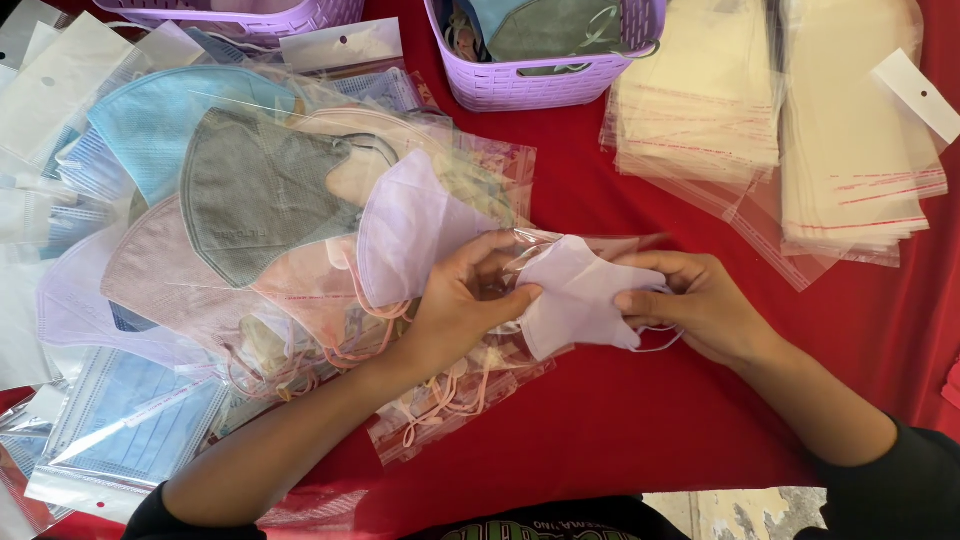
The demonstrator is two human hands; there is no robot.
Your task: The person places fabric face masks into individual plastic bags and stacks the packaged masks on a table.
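A pale lilac face mask [575,295] sits partly inside a clear plastic sleeve [560,243] at the middle of the red table [640,400]. My left hand [462,305] pinches the sleeve's mouth and the mask's left edge. My right hand [695,300] grips the mask's right end, with its white ear loops [660,345] trailing below. Both hands hover just above the cloth.
A heap of bagged masks [260,200] in grey, blue, pink and lilac covers the left side. Two purple baskets [545,80] stand at the back. Stacks of empty clear sleeves [780,110] lie at the back right.
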